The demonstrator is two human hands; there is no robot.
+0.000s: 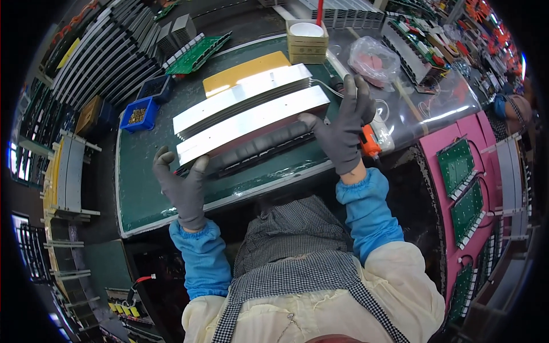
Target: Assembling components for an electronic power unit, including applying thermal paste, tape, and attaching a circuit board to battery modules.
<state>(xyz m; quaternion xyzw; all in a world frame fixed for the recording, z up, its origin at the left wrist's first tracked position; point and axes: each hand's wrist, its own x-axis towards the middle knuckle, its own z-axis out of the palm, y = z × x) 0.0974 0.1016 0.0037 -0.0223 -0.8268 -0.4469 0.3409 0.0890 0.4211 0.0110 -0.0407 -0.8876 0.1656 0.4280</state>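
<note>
A long silver metal panel lies slantwise across the green work table, its bright flat face up. Just behind it is a stack of similar silver panels. Both my hands wear grey gloves. My left hand is at the panel's left end, fingers spread, the thumb at its near edge. My right hand is at the right end, its fingers stretched away from me and the thumb by the panel's near corner. Below the front panel runs a dark strip with a toothed black edge, partly covered.
A yellow panel lies behind the stack. At the left stands a blue bin of small parts. An orange-handled tool is beside my right wrist. A wooden box holds a white container. Green circuit boards lie on pink sheeting at right.
</note>
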